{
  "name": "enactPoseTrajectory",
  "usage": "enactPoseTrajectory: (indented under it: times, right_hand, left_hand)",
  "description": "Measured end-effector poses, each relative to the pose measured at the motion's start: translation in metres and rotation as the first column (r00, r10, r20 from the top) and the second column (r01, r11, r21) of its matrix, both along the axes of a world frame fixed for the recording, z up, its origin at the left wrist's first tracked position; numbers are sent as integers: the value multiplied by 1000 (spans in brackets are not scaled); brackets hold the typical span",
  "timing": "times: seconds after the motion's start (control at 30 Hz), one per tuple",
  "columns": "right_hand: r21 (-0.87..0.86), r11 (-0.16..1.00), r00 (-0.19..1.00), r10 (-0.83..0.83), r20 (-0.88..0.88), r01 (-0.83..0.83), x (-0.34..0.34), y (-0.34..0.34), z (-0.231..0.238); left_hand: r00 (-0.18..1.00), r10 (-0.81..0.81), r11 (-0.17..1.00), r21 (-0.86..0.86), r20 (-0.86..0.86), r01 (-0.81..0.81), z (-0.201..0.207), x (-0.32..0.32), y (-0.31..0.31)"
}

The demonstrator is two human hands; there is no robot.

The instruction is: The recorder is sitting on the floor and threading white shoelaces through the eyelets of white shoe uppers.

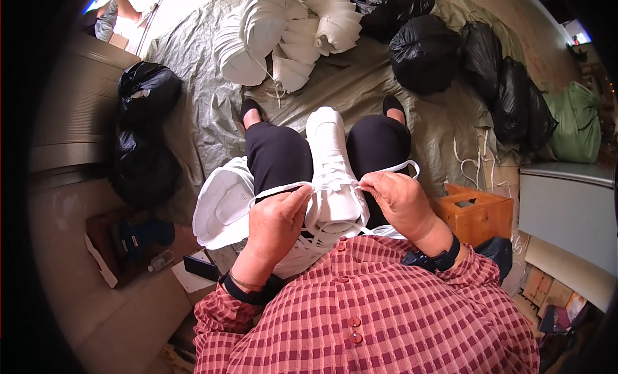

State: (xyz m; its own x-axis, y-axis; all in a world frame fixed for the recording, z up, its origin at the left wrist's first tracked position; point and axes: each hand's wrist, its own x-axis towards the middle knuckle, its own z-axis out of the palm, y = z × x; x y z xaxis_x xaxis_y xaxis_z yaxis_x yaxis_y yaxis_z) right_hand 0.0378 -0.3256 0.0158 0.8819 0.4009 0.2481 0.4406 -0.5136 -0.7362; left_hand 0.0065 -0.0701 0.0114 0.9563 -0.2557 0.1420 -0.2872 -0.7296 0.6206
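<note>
A white lace-up shoe [326, 128] rests between my thighs, its toe pointing away from me and its tongue [338, 210] toward my body. My left hand [278, 221] pinches the white shoelace [281, 188] at the left side of the shoe's opening. On the opposite side, my right hand [400, 199] pinches lace too, with a loop of it [417, 168] standing out past the fingers. More white shoe parts [222, 206] lie against my left thigh and partly under my hands. Whether the shoe has a sole is hidden.
Strung white shoe pieces [290, 26] are heaped on a grey-green sheet [199, 97] ahead. Black bags [425, 52] lie at the far right, others [148, 94] at left. A wooden stool [479, 213] stands right. A phone [201, 268] and plastic bottle [161, 261] are at left.
</note>
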Motion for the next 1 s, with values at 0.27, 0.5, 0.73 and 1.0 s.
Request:
enactPoseTrajectory:
  times: [0.27, 0.5, 0.73, 1.0]
  right_hand:
    - [-327, 927, 969, 229, 98, -186, 9, 2, 13]
    - [-259, 955, 988, 155, 19, -145, 3, 8, 16]
    - [-261, 957, 990, -140, -32, 127, -30, 14, 18]
    - [-288, 955, 998, -59, 24, 63, -27, 16, 10]
  left_hand:
    - [974, -200, 880, 418, -106, 226, 30, 17, 2]
    - [835, -500, 502, 709, -228, 494, 58, 42, -21]
    - [769, -537, 500, 603, -347, 621, 52, 59, -29]
    - [880, -266, 816, 393, -393, 423, 36, 42, -22]
